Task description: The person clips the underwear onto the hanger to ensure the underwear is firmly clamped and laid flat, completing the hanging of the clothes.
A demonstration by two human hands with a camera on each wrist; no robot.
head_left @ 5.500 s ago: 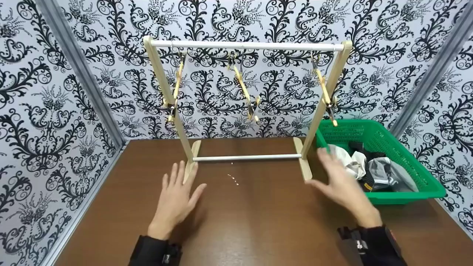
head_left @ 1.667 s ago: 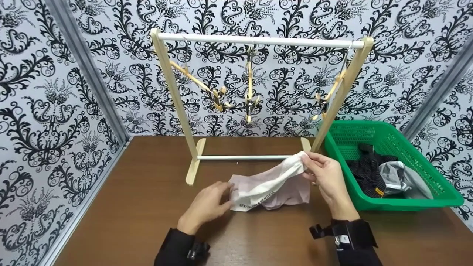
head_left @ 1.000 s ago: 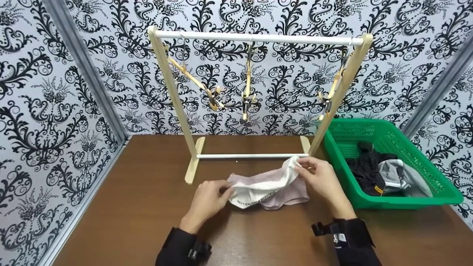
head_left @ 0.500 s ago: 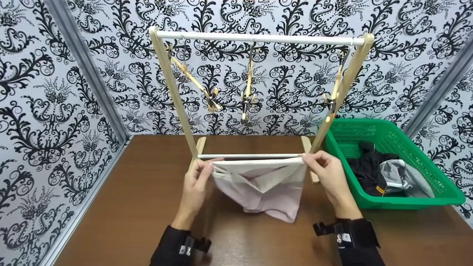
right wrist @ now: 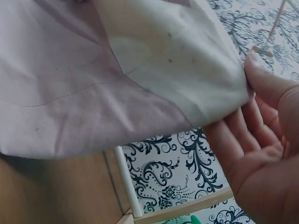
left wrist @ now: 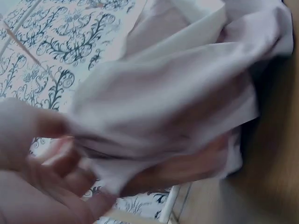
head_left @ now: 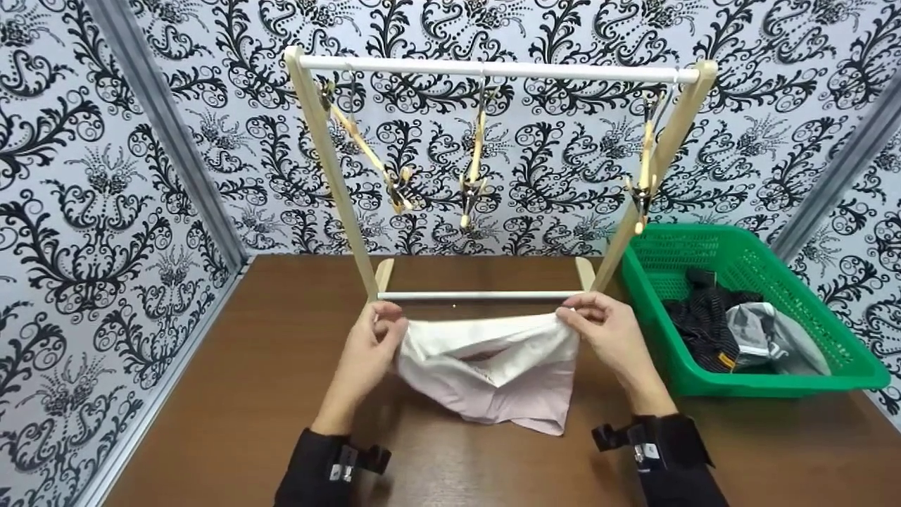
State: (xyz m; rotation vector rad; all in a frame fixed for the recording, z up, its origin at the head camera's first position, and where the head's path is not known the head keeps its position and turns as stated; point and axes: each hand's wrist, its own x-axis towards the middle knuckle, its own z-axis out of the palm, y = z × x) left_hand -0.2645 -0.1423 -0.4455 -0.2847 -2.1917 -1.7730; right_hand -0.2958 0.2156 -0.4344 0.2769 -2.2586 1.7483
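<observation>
A pair of pale pink underpants (head_left: 521, 401) with a wide white waistband (head_left: 450, 334) hangs spread between my two hands, low in front of the rack. My left hand (head_left: 366, 341) pinches the waistband's left end between thumb and fingers. At the right end, my right hand (head_left: 612, 334) pinches the other corner. The near side of the waistband sags into an open V. In the left wrist view the cloth (left wrist: 154, 93) drapes from the thumb and fingers, blurred. The right wrist view shows the thumb and fingers of the right hand (right wrist: 261, 135) around the white corner.
A wooden rack with a white top bar (head_left: 528, 69) stands behind, carrying three small clip hangers, among them the middle hanger (head_left: 476, 148). On the right, a green basket (head_left: 774, 384) holds black striped clothing (head_left: 711, 324) and a grey garment (head_left: 781, 345). Patterned walls enclose the brown table (head_left: 246, 394).
Both hands were empty at first; the underpants came out of the basket. The left hand then gripped the waistband, both hands raised and spread it, and it has since dropped slightly toward me.
</observation>
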